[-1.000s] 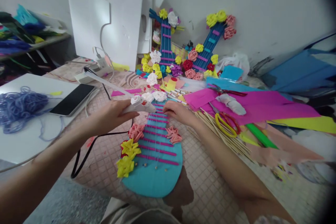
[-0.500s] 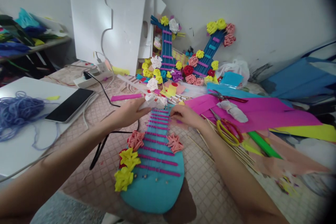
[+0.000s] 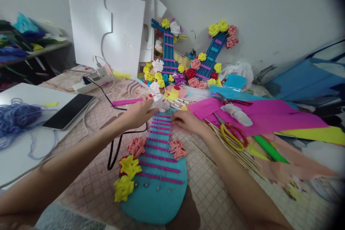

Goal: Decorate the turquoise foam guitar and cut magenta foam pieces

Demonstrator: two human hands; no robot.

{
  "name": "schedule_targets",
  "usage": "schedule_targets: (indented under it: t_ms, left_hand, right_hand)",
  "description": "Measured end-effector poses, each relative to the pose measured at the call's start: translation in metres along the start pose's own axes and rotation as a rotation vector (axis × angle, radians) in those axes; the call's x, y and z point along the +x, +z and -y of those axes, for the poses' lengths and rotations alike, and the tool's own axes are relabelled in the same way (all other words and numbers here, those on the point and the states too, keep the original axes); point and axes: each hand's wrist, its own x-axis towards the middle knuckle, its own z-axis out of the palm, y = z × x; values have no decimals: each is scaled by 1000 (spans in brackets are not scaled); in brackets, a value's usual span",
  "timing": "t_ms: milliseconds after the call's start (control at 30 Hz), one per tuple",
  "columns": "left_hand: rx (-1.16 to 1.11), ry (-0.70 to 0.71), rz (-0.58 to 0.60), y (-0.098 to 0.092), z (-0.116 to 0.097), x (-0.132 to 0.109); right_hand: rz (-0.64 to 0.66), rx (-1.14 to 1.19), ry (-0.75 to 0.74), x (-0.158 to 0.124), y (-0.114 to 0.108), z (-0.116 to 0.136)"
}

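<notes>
Left hand (image 3: 139, 114) clamped on glue gun (image 3: 158, 101), now shifted to craft guitar (image 3: 156, 205) head; work's there; right hand (image 3: 187, 120) grip: can't tell

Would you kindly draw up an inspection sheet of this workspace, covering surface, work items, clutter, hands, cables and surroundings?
Surface: table with grid-patterned cover; dark patch beside the guitar.
Work items: blue guitar lying flat, crossed by pink strips; yellow flowers along its left edge.
Clutter: scissors, thin sticks and magenta sheets at right; phone and yarn at left.
Hands: left hand grips white glue gun; right hand at the guitar's neck, grip unclear.
Cables: black cable looped left of the guitar; power strip behind.
Surroundings: two decorated guitars upright near the wall.
</notes>
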Motion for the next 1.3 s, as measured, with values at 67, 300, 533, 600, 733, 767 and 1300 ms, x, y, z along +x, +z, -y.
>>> schedule_targets:
  t_ms: [67, 300, 533, 600, 733, 767, 1300]
  left_hand:
    - [12, 12, 3, -1, 0, 2]
    - [93, 45, 30, -1, -1, 8]
    - [171, 62, 72, -7, -6, 16]
    - [187, 68, 91, -11, -7, 19]
    - [198, 57, 153, -20, -10, 26]
    - [201, 53, 167, -22, -10, 28]
    - [176, 104, 187, -28, -7, 36]
  right_hand:
    - [0, 1, -4, 0, -1, 2]
    - [-4, -8, 0, 0, -2, 3]
    - [-3, -4, -5, -1, -1, 3]
    - [-5, -9, -9, -1, -2, 4]
    - [-3, -14, -11, -1, -2, 5]
    - [-3, -11, -11, -1, -2, 5]
    - [8, 2, 3, -1, -2, 4]
